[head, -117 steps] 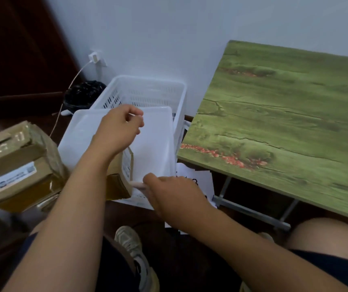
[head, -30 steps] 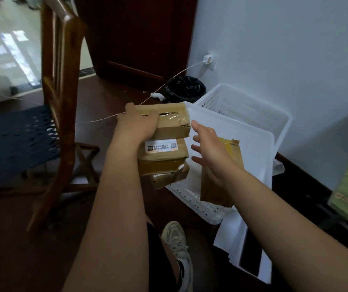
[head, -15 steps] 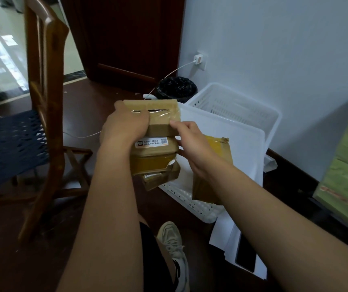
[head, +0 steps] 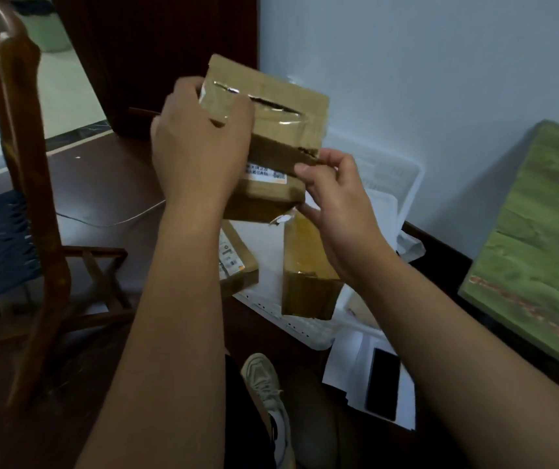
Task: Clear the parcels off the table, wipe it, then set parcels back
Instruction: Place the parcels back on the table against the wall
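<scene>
While two parcels are gripped as a stack by the left hand and pinched by the right hand, level carriage to the green surface is advised.

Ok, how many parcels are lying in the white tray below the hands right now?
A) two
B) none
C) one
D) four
A: two brown parcels, one with a label and one taped, lie in the white tray, under the stack that both hands hold.

Pale wall, dark floor, wooden chair left.
</scene>
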Demonstrator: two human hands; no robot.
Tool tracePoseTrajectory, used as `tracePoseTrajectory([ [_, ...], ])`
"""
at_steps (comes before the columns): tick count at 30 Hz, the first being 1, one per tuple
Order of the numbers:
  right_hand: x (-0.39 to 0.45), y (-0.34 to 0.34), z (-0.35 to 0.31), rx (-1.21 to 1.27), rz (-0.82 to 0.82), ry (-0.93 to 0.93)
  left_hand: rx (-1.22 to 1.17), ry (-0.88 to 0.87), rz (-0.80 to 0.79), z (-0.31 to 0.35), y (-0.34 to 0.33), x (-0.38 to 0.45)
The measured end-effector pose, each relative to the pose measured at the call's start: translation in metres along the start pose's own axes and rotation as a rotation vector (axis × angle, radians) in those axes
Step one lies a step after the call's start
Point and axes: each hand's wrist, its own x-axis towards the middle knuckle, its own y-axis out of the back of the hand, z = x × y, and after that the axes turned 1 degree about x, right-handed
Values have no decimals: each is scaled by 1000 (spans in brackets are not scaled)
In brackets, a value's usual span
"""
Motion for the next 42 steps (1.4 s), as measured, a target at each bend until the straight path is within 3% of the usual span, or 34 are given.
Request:
tracePoseTrajectory([
  [8,-46,92,-46,-89,202,279,-293,-111,-109,82,-56,-38],
  [15,-98,178,-67,-134,480,405,-405,-122,-406,155,-112,-94],
  [19,-125,219,-68,-165,602,393,-414,-161,-547,176,-139,-128],
  [28,-143,280,-61,-220,844,248,-324,-275,-695,203,-180,-168],
  [36,-141,297,-57,-260,896,268,-228,-370,-750,201,-193,-182],
  [42,-138,304,-61,-202,884,171,-119,-410,-781,193,-200,-184],
])
